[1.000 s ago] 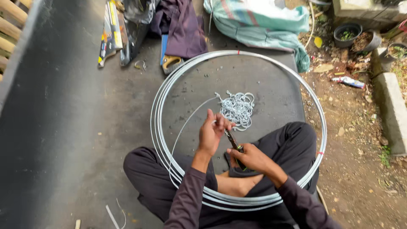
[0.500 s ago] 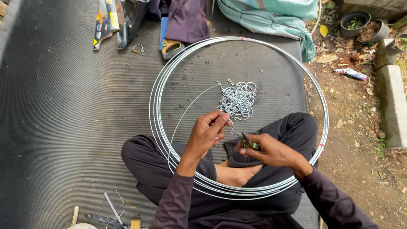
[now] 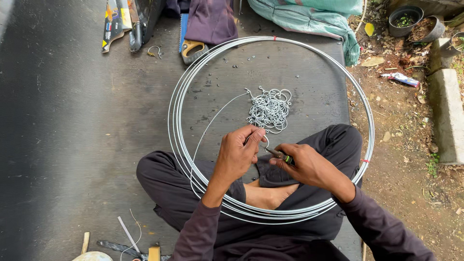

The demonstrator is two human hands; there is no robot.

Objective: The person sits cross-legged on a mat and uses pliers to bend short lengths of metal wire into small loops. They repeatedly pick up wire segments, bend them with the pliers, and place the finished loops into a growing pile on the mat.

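I sit cross-legged inside a big coil of silver wire (image 3: 180, 82) on a dark ribbed mat. My left hand (image 3: 238, 153) pinches the free wire end (image 3: 208, 129), which curves in from the coil. My right hand (image 3: 303, 164) grips small pliers (image 3: 276, 153) whose jaws meet the wire at my left fingertips. Just beyond my hands lies a heap of small bent wire hooks (image 3: 269, 110).
A handsaw (image 3: 191, 47), dark cloth (image 3: 210, 19) and flat packets (image 3: 112, 24) lie at the mat's far edge, with a green tarp bundle (image 3: 309, 19) beside. Bare soil, plant pots (image 3: 405, 19) and a concrete kerb (image 3: 447, 111) are on the right. Small tools (image 3: 126, 237) lie near left.
The view has tilted down, so everything sits higher in frame. My hands have stayed together on the wire and pliers, with little shift.
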